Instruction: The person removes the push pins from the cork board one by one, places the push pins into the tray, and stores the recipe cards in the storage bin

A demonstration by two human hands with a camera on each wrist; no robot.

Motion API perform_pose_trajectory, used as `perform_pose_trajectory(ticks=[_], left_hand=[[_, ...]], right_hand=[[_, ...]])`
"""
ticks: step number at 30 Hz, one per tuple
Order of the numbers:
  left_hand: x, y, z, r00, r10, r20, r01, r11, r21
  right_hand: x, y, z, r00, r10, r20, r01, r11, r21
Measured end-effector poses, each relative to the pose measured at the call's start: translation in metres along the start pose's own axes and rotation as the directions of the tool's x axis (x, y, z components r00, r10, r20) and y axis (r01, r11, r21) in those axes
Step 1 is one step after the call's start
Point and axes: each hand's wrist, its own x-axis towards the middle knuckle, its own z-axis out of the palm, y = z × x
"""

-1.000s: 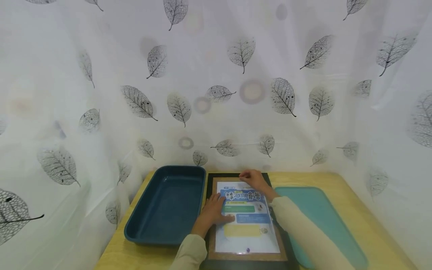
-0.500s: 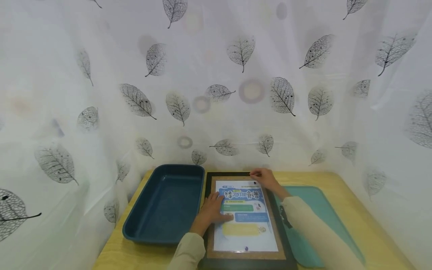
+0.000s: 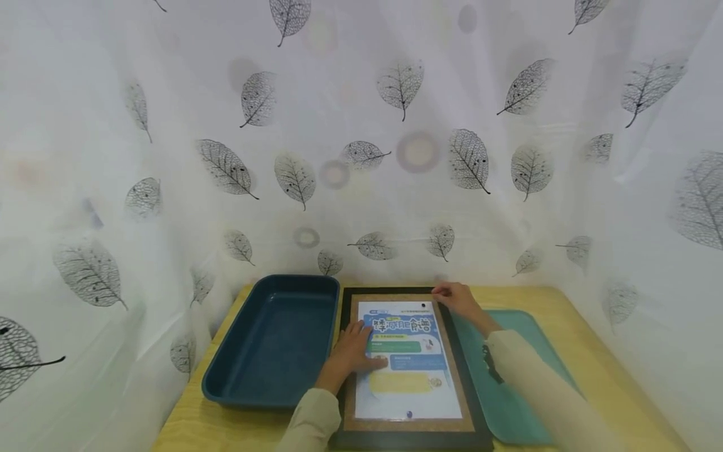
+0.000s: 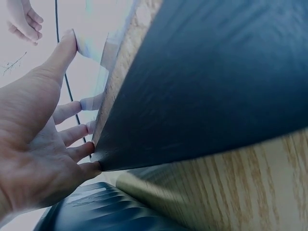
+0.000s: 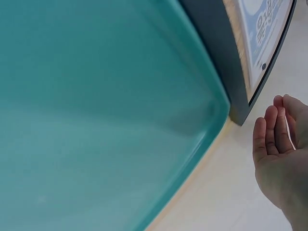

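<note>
A printed poster (image 3: 415,363) with Chinese lettering lies on a cork board (image 3: 415,425) in a black frame (image 3: 420,439). Dark pushpins sit at its top edge (image 3: 423,306) and bottom edge (image 3: 409,414). My left hand (image 3: 351,353) rests on the poster's left side, fingers spread; the left wrist view shows its thumb (image 4: 67,48) over the sheet. Beyond the frame's top right corner hovers my right hand (image 3: 457,301). In the right wrist view its thumb and index fingertips meet, apart from the board, and I see nothing between them.
Left of the board stands a deep dark blue tray (image 3: 248,403). A flat teal tray (image 3: 519,351) lies to the right, partly under the right forearm. All rest on a wooden table (image 3: 593,376) before a leaf-patterned curtain (image 3: 361,201).
My right hand has moved right, from above the poster's top edge to the frame's top right corner, uncovering the top pushpin. My left hand stays on the poster.
</note>
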Motion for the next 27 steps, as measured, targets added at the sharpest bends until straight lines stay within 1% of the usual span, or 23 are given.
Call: perform_pose_trajectory(ticks=[5,9,13,16,24,27], left_hand=[[-0.001,0.001,-0.002,1.0,0.006,-0.004,-0.006,1.0,0.001],[-0.001,0.002,-0.003,1.0,0.013,-0.007,-0.013,1.0,0.002],[-0.002,0.002,-0.002,1.0,0.011,-0.006,-0.011,1.0,0.008],[-0.003,0.001,-0.002,1.0,0.008,-0.005,-0.008,1.0,0.008],[-0.004,0.001,-0.002,1.0,0.008,0.004,-0.008,1.0,-0.007],[-0.002,0.0,-0.001,1.0,0.017,0.001,-0.017,1.0,-0.005]], right_hand=[[-0.006,0.008,-0.01,1.0,0.03,-0.005,-0.031,0.999,-0.019],[-0.014,0.011,-0.017,1.0,0.027,-0.012,-0.027,0.999,-0.044],[-0.023,0.012,-0.024,1.0,-0.022,-0.02,0.021,0.998,-0.058],[-0.029,0.013,-0.028,0.999,-0.035,-0.019,0.034,0.998,-0.061],[-0.048,0.017,-0.035,1.0,-0.008,0.027,0.01,0.998,-0.063],[-0.052,0.021,-0.035,0.999,0.024,0.034,-0.021,0.997,-0.075]])
